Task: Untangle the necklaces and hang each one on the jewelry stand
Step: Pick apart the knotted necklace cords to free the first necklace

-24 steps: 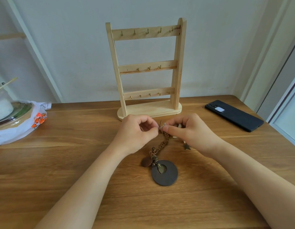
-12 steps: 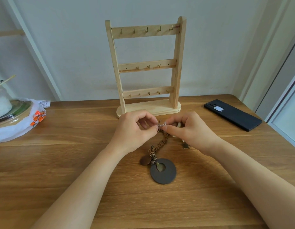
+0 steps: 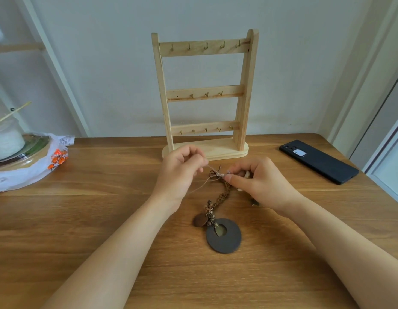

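Note:
A wooden jewelry stand (image 3: 204, 94) with three hooked bars stands at the back of the table, its hooks bare. In front of it lies a tangle of necklaces: a brown braided cord (image 3: 223, 194) runs down to a dark round disc pendant (image 3: 223, 238) with small brown beads beside it. My left hand (image 3: 180, 172) pinches a thin pale cord (image 3: 202, 181) and holds it out to the left of the knot. My right hand (image 3: 258, 181) pinches the knot itself, just above the table. A small star charm (image 3: 255, 202) peeks out under my right wrist.
A black phone (image 3: 318, 161) lies at the right, near the table's edge. At the far left sits a white plastic bag (image 3: 26, 172) holding a lidded food bowl, with a glass jar behind it. The wall is close behind the stand.
My left hand has moved left and slightly up, drawing the thin pale cord out of the knot. My right hand stays on the knot. The disc pendant has not moved.

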Motion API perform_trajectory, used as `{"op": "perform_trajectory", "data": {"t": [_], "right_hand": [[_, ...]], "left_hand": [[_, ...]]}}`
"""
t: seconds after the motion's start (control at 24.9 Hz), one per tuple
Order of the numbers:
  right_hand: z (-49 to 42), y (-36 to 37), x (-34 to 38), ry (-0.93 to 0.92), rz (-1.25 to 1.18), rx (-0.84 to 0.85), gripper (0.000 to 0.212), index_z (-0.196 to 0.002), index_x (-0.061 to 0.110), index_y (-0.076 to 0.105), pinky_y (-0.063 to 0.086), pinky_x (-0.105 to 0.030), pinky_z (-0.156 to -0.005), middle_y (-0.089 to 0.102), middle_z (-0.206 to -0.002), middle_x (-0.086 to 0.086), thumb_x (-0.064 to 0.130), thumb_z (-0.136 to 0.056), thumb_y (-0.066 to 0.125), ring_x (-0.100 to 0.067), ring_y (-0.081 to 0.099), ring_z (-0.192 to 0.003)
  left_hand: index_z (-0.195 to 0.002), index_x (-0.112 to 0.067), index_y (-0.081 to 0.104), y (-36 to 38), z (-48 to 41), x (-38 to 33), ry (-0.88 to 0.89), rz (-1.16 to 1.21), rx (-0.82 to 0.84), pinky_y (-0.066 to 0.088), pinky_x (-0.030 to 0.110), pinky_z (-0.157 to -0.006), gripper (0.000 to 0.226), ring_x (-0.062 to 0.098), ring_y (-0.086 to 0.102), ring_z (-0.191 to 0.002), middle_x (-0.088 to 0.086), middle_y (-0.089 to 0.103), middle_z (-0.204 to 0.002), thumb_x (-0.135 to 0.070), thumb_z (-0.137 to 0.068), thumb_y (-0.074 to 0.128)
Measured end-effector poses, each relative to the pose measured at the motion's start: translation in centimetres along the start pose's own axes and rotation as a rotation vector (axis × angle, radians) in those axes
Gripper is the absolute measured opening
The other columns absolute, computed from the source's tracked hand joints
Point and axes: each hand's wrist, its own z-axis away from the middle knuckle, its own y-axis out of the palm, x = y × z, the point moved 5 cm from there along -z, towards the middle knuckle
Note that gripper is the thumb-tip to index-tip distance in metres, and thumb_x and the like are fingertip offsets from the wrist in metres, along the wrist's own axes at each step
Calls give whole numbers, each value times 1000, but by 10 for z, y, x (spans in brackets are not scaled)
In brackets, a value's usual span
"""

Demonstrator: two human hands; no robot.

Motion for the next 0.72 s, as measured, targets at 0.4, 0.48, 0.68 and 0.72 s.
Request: {"op": "perform_trajectory", "data": {"t": [0.4,0.48,0.68,0.72], "right_hand": [[-2,-2,3,-19,6,-37,4,-88,17,79,41,-19,-53,65,-65,0,18,-90,76,-7,50,-56],[-2,-2,1,-25,40,-38,5,-86,18,80,39,-17,-53,64,-64,-1,17,-89,76,-6,47,-55],[-5,-5,-3,-13,60,-67,4,-87,19,80,38,-15,-54,63,-63,3,21,-89,77,-1,47,-54],[-5,-6,-4,-13,61,-76,4,-87,19,80,39,-15,-54,64,-64,4,22,-88,77,-1,48,-55]], "left_hand": [[-84,-21,81,6,6,-12,243,-436,105,44,11,-62,7,-2,62,-69,-13,75,-78,-14,-84,80],[-84,-19,79,3,3,-8,158,-286,42,48,17,-66,7,2,64,-73,-12,75,-80,-13,-87,75],[-90,-16,69,5,0,1,-84,-57,68,45,18,-68,13,3,59,-78,-8,68,-83,-13,-97,59],[-94,-18,71,4,1,-1,-38,-94,86,47,17,-70,8,4,61,-81,-6,70,-87,-14,-95,64]]}}
